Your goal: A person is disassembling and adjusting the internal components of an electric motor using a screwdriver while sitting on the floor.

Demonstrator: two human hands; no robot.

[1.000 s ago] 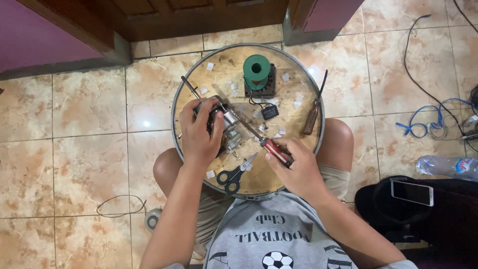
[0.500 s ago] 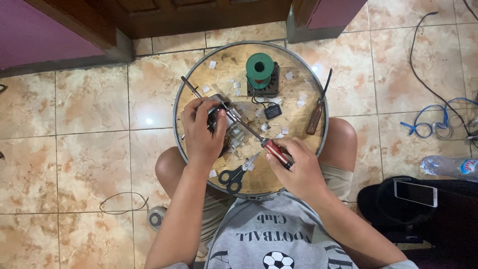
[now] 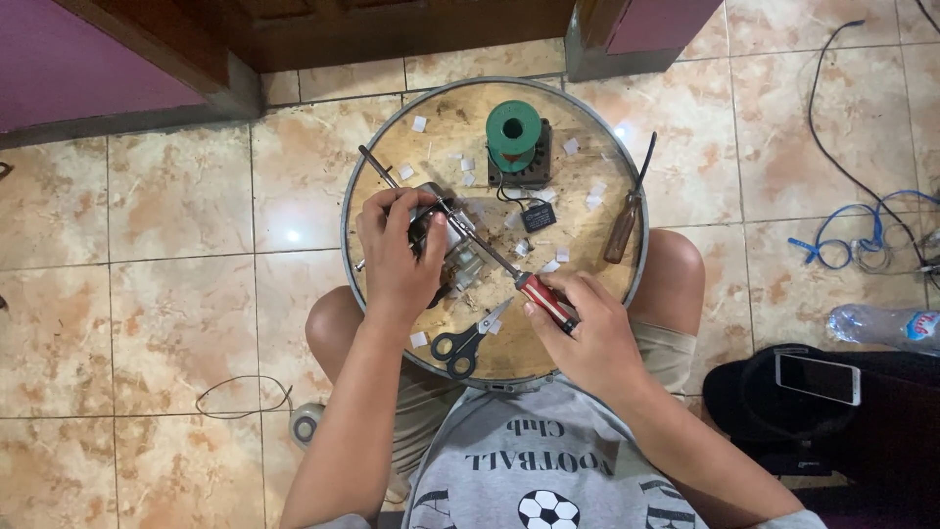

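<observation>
On a round wooden board with a metal rim [image 3: 587,108] my left hand [image 3: 397,257] grips a small metal motor part [image 3: 452,245]. My right hand [image 3: 585,335] holds a red-handled screwdriver [image 3: 540,297], its long shaft running up-left into the motor part. Black-handled scissors [image 3: 468,338] lie on the board between my hands. A thin metal rod [image 3: 370,160] sticks out up-left past my left hand.
A green wire spool [image 3: 512,132] stands at the board's far side, next to a small black block [image 3: 538,216]. A brown-handled screwdriver [image 3: 627,211] lies at the right rim. Small white scraps litter the board. A tape roll [image 3: 305,424], phone [image 3: 818,377], bottle [image 3: 886,325] and blue cable [image 3: 852,240] lie on the tiled floor.
Both hands keep their grip; the screwdriver and hands have barely shifted on the motor part.
</observation>
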